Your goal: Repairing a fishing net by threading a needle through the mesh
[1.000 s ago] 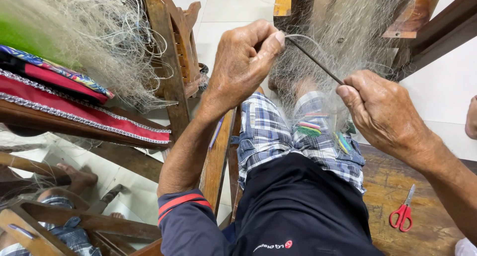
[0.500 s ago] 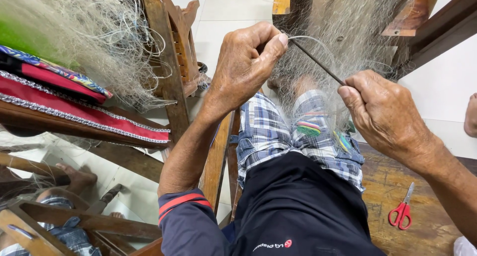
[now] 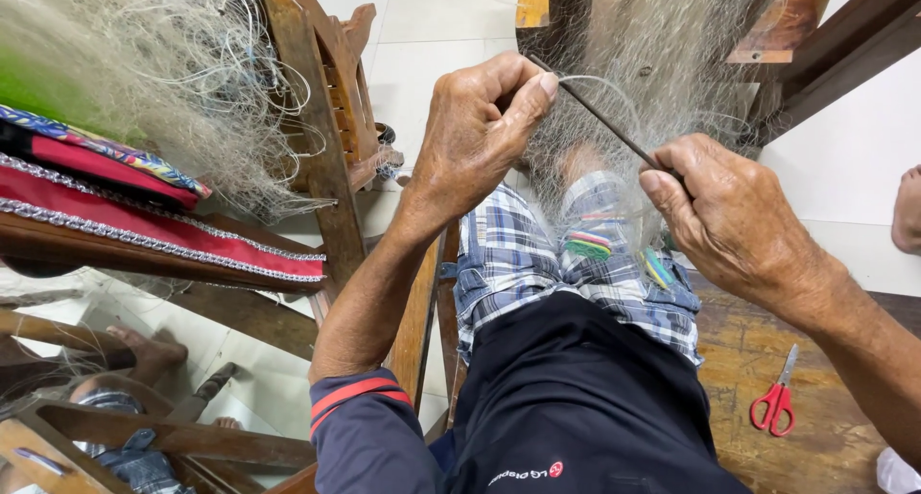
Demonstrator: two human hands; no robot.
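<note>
My left hand (image 3: 480, 134) is raised in front of me, thumb and fingers pinched on the fine pale fishing net (image 3: 662, 43) and a loop of white line. My right hand (image 3: 734, 216) grips a thin dark netting needle (image 3: 604, 120) that slants up-left until its tip meets the left fingers. The net hangs from above and drapes down over my knees in plaid shorts (image 3: 537, 264).
Red-handled scissors (image 3: 775, 398) lie on the wooden bench at my right. A wooden chair (image 3: 331, 120) draped with more bundled net (image 3: 144, 62) stands at left, over red and patterned cloth (image 3: 144, 225). Another person's foot (image 3: 149, 350) rests at lower left.
Both hands have stayed almost in place; the needle's tip has edged a little further toward my left fingers.
</note>
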